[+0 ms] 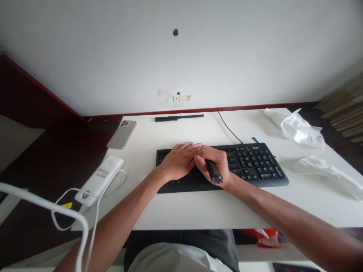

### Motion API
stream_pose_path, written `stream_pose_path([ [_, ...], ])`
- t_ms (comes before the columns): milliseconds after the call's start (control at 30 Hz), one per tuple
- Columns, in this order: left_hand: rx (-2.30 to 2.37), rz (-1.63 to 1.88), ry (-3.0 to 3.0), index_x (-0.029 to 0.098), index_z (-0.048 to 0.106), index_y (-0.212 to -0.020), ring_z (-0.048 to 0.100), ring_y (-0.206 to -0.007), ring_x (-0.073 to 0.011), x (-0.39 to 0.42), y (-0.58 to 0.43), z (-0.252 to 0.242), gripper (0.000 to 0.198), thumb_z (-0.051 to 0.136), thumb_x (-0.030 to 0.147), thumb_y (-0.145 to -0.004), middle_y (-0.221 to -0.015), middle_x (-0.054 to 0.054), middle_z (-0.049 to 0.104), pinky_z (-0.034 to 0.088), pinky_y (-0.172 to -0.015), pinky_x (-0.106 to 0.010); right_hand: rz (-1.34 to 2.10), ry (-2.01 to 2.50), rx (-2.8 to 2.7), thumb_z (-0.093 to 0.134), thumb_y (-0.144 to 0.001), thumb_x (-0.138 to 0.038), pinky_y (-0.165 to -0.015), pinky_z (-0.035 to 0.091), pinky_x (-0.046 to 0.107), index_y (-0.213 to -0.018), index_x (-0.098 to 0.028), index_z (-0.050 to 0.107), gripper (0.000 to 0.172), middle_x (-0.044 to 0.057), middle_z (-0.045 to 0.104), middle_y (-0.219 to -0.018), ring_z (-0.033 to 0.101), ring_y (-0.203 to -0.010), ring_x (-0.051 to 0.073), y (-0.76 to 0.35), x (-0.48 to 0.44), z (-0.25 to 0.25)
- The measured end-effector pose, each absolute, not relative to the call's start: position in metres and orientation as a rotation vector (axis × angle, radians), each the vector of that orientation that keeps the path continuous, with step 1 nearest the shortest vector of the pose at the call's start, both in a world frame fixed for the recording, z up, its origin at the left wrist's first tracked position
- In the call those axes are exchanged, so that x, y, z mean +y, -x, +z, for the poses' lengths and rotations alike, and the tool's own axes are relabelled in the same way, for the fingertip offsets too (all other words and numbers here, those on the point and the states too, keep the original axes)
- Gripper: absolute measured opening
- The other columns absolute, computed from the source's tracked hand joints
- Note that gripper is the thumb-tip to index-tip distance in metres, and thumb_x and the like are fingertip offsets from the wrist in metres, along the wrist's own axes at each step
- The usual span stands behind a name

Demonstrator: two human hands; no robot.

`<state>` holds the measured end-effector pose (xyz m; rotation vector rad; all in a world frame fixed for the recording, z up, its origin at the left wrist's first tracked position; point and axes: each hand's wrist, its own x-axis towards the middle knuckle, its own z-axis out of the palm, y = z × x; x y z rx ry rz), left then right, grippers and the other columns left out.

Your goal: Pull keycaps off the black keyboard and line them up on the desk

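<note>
A black keyboard (259, 162) lies on the white table in front of me. My left hand (180, 160) rests palm down over its left part, fingers stretched out towards the right hand. My right hand (214, 160) is closed around a thick black tool handle (214, 174), whose blunt end points back towards me. The tool's working end is hidden under my hands, so I cannot tell its exact kind. Both hands meet over the keys and cover much of that side.
Small black keycaps (179, 118) lie in rows near the wall. A phone (122, 135) and a white power strip (100, 179) with cables are at the left. Crumpled white plastic (302, 130) lies at the right. A small blue stick (255, 139) sits behind the keyboard.
</note>
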<state>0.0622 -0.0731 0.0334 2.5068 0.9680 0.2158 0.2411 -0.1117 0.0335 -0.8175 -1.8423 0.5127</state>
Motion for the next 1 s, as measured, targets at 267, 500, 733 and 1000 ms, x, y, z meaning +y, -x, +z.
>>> stream_pose_path([
  [267,0.949,0.623,-2.469,0.026,0.039,-0.156,0.049,-0.148,-0.0279,-0.075,-0.061,0.031,0.057,0.059,0.036,-0.104,-0.159,-0.013,0.052,0.041,-0.121,-0.051,0.513,0.972,-1.627,0.049,-0.106,-0.038,-0.088,0.051,0.045,-0.088,-0.023,0.061,0.026,0.009,0.064,-0.096,0.062,-0.093,0.025,-0.256,-0.100,0.044],
  [500,1.082,0.980,-2.307,0.027,0.040,-0.150,0.058,-0.134,-0.0272,-0.076,-0.060,0.029,0.060,0.068,0.041,-0.099,-0.149,-0.012,0.057,0.053,-0.110,-0.047,0.590,0.888,-1.745,0.037,-0.109,-0.054,-0.110,0.044,0.055,-0.121,-0.027,0.070,0.045,0.012,0.068,-0.125,0.059,-0.126,0.033,-0.260,-0.100,0.047],
  [733,1.038,1.001,-2.420,0.026,0.050,-0.145,0.059,-0.130,-0.0261,-0.079,-0.062,0.041,0.046,0.064,0.037,-0.102,-0.140,-0.010,0.062,0.050,-0.112,-0.044,0.727,0.822,-1.815,0.030,-0.111,-0.054,-0.109,0.047,0.053,-0.143,-0.028,0.062,0.052,0.011,0.067,-0.136,0.059,-0.127,0.030,-0.260,-0.096,0.039],
  [1000,1.007,0.904,-2.193,0.023,0.062,-0.115,0.068,-0.097,-0.0179,-0.072,-0.054,0.040,0.017,0.051,0.034,-0.107,-0.114,-0.005,0.068,0.054,-0.087,-0.030,0.743,1.065,-1.963,0.067,-0.099,-0.046,-0.100,0.054,0.049,-0.148,-0.024,0.054,0.055,0.013,0.070,-0.126,0.066,-0.113,0.029,-0.262,-0.093,0.038],
])
